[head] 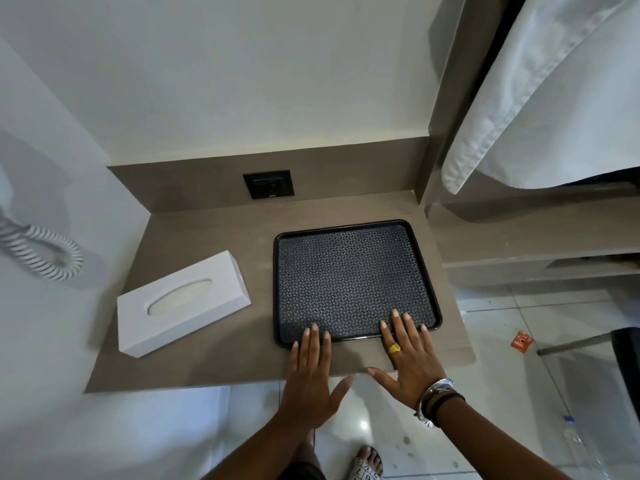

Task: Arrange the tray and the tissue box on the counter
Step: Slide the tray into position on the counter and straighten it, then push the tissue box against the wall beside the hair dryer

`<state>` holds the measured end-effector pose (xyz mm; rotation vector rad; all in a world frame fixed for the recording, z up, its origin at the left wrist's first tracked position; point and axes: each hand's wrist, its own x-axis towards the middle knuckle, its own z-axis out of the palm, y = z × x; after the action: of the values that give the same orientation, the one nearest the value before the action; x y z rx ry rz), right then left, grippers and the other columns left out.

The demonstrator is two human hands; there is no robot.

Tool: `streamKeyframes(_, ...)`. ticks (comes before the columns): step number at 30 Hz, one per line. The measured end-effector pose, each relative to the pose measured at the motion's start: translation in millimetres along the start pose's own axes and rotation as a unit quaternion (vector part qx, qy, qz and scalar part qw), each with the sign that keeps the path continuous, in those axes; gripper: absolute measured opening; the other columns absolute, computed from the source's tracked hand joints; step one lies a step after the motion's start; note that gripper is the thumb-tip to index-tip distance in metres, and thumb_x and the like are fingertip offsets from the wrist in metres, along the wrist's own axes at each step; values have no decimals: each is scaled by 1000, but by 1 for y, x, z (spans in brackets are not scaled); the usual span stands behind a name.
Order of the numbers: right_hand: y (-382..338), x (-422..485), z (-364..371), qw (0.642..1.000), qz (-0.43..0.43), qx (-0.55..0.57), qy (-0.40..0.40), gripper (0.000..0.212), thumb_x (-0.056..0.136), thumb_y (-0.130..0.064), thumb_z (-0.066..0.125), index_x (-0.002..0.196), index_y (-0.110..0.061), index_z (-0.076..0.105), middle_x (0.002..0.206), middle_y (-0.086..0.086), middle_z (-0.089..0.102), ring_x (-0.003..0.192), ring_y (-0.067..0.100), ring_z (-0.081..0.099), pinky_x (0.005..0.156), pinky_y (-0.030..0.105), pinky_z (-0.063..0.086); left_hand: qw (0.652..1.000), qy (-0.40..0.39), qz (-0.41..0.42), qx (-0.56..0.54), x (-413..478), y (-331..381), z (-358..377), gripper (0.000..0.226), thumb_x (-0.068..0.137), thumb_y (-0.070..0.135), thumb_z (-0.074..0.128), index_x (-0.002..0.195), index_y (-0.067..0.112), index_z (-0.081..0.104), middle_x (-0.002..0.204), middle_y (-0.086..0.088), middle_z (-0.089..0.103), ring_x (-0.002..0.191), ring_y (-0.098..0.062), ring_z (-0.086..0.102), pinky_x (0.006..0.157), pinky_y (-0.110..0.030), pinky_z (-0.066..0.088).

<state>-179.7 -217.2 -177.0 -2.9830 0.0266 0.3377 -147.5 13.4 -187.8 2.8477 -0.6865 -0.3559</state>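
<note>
The tray [353, 278] is lying flat on the tabletop [214, 355], and I am pressing on its near edge with both hands.

My left hand [310, 379] and my right hand [410, 362] are both spread wide and flat, gripping nothing, with only the fingertips [394, 315] resting over the near rim. The tissue box [181, 303] is sitting at an angle to the left, apart from the tray. I am thinking the risk is this: if I am pushing harder with one hand, the tray is turning crooked, or it is sliding too far right, where the tabletop ends.
</note>
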Motion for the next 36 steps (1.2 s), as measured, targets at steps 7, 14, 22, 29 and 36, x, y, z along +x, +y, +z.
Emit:
streamKeyframes(7,-7,10,-1,1000,11,11,-14,96,81,-81,27,150,-14,23,159,17,13,146,36,10,115,54,4,1000,-7,5,2,11,-9,-2,97,88,79,30,156,11,19,165,-14,5,153,-29,5,121,-45,2)
streamKeyframes(14,3,58,-11,1000,-7,15,-9,95,81,-83,22,151,-19,21,159,12,4,147,36,8,115,57,13,999,-34,7,10,50,-24,-12,102,86,84,20,157,12,12,165,-14,-4,152,-31,-5,119,-49,-2)
streamKeyframes(22,-4,103,-17,1000,17,13,-4,92,82,-82,14,152,-22,9,159,9,-9,148,31,-6,117,51,-1,999,-4,34,16,91,-51,-23,94,91,75,22,158,11,13,164,-15,-7,152,-33,-7,120,-48,-4)
streamKeyframes(29,-7,134,-19,999,20,39,2,87,84,-79,16,151,-26,4,159,8,-11,146,29,-11,115,52,-6,998,7,55,4,114,-69,-32,86,94,68,27,158,14,5,163,-13,-15,151,-32,-14,119,-42,-13)
streamKeyframes(36,-9,137,-20,999,29,42,16,84,86,-77,19,150,-26,1,160,10,-8,147,31,-7,117,55,-1,998,16,63,14,113,-68,-35,85,92,65,41,154,9,28,163,-19,9,151,-38,13,119,-48,3)
